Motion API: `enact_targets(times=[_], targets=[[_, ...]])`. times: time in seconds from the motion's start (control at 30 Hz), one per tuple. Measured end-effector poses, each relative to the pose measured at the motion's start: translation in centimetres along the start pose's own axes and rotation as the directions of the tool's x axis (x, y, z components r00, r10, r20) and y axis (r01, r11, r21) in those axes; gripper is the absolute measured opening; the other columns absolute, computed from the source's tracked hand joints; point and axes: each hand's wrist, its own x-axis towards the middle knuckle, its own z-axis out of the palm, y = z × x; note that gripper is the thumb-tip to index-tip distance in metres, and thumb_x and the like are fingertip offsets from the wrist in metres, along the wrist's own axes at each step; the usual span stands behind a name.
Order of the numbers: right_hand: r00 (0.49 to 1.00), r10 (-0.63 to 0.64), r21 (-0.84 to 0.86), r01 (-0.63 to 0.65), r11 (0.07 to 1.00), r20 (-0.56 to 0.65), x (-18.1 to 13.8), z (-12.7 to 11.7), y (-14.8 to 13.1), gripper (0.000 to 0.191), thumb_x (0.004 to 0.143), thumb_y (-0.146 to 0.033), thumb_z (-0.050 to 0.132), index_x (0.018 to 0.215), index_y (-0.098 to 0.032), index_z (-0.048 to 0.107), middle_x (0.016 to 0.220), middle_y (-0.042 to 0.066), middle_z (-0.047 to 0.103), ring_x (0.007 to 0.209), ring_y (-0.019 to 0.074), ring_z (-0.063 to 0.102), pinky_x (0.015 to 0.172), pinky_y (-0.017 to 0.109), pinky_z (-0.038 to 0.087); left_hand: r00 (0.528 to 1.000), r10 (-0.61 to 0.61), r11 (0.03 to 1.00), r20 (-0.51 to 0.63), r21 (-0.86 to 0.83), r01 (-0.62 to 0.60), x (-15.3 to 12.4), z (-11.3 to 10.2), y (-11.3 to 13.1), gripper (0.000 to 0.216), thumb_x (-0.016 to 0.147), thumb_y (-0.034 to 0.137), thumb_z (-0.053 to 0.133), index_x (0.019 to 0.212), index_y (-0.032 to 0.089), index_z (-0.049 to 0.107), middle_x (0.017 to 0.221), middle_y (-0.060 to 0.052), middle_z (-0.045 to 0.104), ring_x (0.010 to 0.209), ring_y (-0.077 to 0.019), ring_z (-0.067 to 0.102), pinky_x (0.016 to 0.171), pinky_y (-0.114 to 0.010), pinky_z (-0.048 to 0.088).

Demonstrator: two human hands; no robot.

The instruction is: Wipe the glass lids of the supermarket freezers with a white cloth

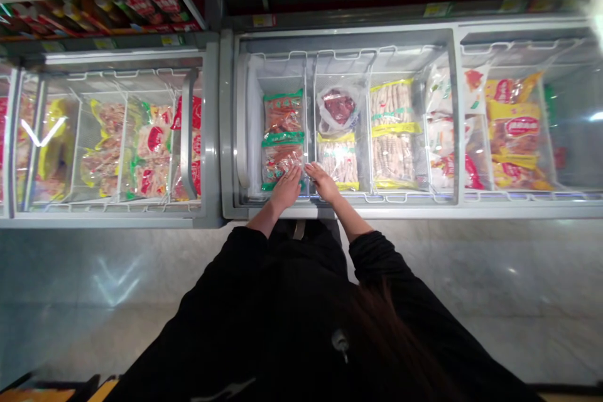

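My left hand (287,186) lies over the front edge of a clear, green-edged bag of reddish frozen food (282,158), fingers stretched out. A similar green-edged bag (283,114) lies behind it. Beside the wire divider (309,107), my right hand (323,183) is held with extended fingers pointing left, near a yellow-edged bag of pale strips (338,160). Neither hand visibly grips anything. Whether the hands touch the bags or rest on glass above them, I cannot tell. Behind the pale bag sits a clear plastic bag of dark red meat (338,107).
The chest freezer (400,210) has wire compartments and a handle (242,125) at its left. More pale, yellow-edged bags (393,132) and yellow packs (513,132) lie rightward. Another freezer (117,223) stands left. Shelves with packages (94,16) run behind.
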Motion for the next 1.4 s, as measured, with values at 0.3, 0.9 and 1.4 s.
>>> enact_targets(times=[0.3,0.9,1.4], targets=[[1.0,0.005,-0.029,-0.005,1.0,-0.013,0.2,-2.9,1.9,0.08,0.076,0.004,0.044,0.147,-0.032,0.055,0.152,-0.003,0.054,0.151,0.0227,0.035,0.126,0.054,0.032,0.999,-0.02,0.998,-0.032,-0.057,0.018,1.0,-0.4,-0.1,0.063,0.098,0.019,0.039,0.159,0.008,0.026,0.169,-0.014,0.023,0.157,-0.0227,0.019,0.13,-0.041,0.015],[1.0,-0.022,-0.023,0.022,0.999,0.013,4.4,-5.4,2.6,0.079,0.073,0.006,0.045,0.142,-0.03,0.061,0.15,-0.002,0.057,0.15,0.0247,0.037,0.126,0.056,0.032,0.988,-0.126,0.991,-0.086,-0.046,0.123,-0.2,-2.0,-0.9,0.076,0.1,0.021,0.036,0.166,0.025,0.0,0.169,-0.004,0.027,0.158,-0.0178,0.016,0.13,-0.04,0.022],[0.978,-0.181,-0.016,0.184,0.983,0.106,6.5,-6.8,0.8,0.089,0.081,-0.009,0.059,0.162,-0.027,0.027,0.168,0.0,0.029,0.157,0.0218,0.021,0.129,0.046,0.025,0.987,-0.122,0.992,-0.1,-0.042,0.118,4.2,-2.3,2.6,0.068,0.1,0.02,0.035,0.163,0.006,0.013,0.171,-0.012,0.015,0.159,-0.0191,0.01,0.131,-0.037,0.015]])
